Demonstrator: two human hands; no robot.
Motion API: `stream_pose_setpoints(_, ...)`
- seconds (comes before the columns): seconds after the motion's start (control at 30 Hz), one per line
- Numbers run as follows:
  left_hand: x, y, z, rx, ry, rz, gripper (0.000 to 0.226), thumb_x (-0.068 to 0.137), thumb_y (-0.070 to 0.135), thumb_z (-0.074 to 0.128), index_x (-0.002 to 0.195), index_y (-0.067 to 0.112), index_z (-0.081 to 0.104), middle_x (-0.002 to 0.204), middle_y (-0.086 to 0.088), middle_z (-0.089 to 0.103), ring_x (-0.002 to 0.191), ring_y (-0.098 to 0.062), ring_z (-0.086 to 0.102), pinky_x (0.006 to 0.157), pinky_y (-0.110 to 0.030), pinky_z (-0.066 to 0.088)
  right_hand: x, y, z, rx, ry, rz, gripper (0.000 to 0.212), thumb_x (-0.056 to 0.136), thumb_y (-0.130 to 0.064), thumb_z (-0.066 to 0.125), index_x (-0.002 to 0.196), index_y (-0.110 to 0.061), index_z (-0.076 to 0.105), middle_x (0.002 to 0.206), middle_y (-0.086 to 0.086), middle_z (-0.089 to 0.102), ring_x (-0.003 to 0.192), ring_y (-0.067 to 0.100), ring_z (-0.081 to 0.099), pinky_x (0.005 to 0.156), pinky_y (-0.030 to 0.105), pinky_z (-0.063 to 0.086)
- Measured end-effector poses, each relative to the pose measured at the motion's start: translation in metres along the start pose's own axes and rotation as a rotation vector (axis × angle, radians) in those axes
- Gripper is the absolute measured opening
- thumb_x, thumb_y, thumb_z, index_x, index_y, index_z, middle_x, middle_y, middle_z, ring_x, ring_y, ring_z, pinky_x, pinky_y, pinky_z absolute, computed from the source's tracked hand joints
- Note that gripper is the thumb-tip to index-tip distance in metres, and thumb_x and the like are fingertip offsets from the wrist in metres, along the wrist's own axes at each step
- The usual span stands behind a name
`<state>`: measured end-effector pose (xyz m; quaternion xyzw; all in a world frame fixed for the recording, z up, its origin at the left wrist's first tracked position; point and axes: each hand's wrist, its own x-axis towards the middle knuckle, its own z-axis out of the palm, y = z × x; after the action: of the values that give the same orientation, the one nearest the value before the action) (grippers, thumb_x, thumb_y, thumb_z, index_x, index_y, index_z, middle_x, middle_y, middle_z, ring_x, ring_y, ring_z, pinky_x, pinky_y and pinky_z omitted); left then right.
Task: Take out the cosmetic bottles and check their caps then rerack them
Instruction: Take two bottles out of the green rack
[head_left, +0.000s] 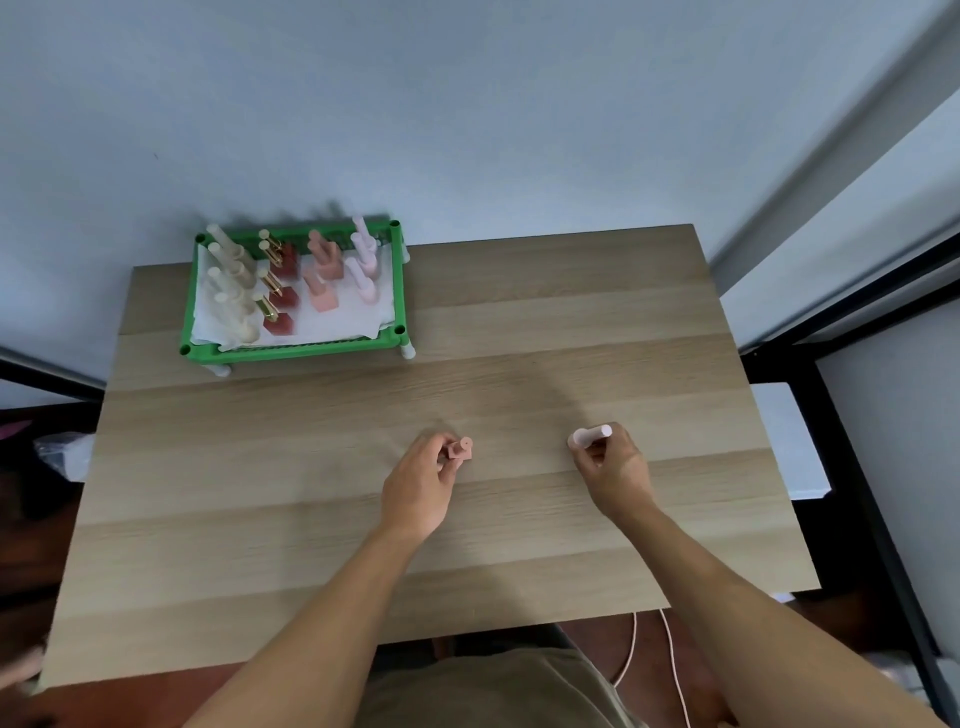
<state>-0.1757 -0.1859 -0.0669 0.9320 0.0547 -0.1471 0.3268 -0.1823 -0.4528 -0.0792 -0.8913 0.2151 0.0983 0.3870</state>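
A green rack (400, 283) stands at the table's far left, lined with white paper and filled with several cosmetic bottles: cream ones on the left, red ones with gold caps, salmon ones, pale pink ones (363, 260) on the right. My left hand (418, 486) grips a small salmon-pink bottle (461, 450) over the middle of the table. My right hand (613, 465) holds a pale pink cylindrical piece (589, 436), a cap or a bottle, I cannot tell which. The two hands are apart.
The wooden table (311, 493) stands against a pale wall. A black metal frame (852, 467) and a white shelf are to the right. A thin cable (670, 654) hangs below the front edge. Dark clutter lies on the left.
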Motion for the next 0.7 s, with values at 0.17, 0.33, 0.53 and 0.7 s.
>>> stream_pose_setpoints(0.17,0.001,-0.005,0.003,-0.014,-0.027,-0.010,0.022,0.094,0.030,0.065,0.111,0.038,0.054,0.107,0.024,0.058,0.091,0.000,0.062,0.070,-0.026,0.047,0.002,0.004,0.001,-0.009,-0.031,-0.008,0.030,0.092,-0.040,0.065,0.103,-0.014,0.057,0.103,0.000,0.059,0.086,0.016,0.063,0.076,0.034,0.053)
stream_pose_setpoints(0.33,-0.003,-0.019,0.004,-0.073,-0.056,-0.054,0.052,0.091,0.025,0.070,0.137,0.023,0.047,0.115,0.017,0.055,0.096,-0.002,0.058,0.082,-0.026,0.046,-0.008,0.011,0.006,0.040,-0.028,0.055,0.036,0.086,-0.019,0.075,0.113,-0.008,0.055,0.108,0.004,0.055,0.088,0.017,0.061,0.080,0.031,0.049)
stream_pose_setpoints(0.53,-0.012,-0.047,-0.020,-0.053,0.046,-0.060,0.006,0.091,0.018,0.066,0.095,0.021,0.067,0.093,0.008,0.068,0.083,-0.016,0.065,0.079,-0.035,0.053,-0.028,0.007,0.025,0.011,-0.058,0.168,0.016,0.091,-0.030,0.066,0.087,-0.017,0.057,0.077,-0.004,0.064,0.075,0.020,0.062,0.066,0.035,0.050)
stream_pose_setpoints(0.7,-0.018,-0.069,-0.060,-0.076,0.123,-0.169,0.009,0.090,0.034,0.069,0.085,0.027,0.067,0.075,0.011,0.066,0.073,-0.016,0.061,0.069,-0.030,0.048,-0.035,-0.040,0.045,0.059,-0.112,0.085,0.012,0.091,-0.031,0.064,0.081,-0.025,0.062,0.068,-0.007,0.065,0.065,0.012,0.062,0.059,0.030,0.048)
